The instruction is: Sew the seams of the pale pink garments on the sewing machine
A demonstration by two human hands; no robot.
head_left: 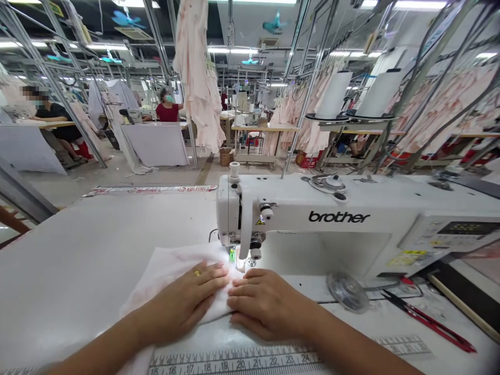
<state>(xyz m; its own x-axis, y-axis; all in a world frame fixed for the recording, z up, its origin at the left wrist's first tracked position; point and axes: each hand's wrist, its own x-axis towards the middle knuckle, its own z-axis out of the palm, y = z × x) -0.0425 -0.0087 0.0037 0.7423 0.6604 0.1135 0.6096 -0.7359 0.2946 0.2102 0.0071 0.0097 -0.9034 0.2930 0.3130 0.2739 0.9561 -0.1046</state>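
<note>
A piece of pale pink fabric (pixel 164 271) lies on the white table under the needle of a white Brother sewing machine (pixel 336 219). My left hand (pixel 187 302), with a gold ring, rests flat on the fabric, fingers stretched toward the needle. My right hand (pixel 261 302) lies flat beside it, fingertips pressing the fabric's edge just in front of the presser foot (pixel 238 263). The two hands' fingertips nearly touch.
A ruler strip (pixel 242 360) runs along the table's front edge. Red-handled snips (pixel 429 320) and a clear bobbin disc (pixel 347 291) lie right of the machine. Thread cones (pixel 380 94) stand behind it. Other workers sit at far tables, with garments hanging overhead.
</note>
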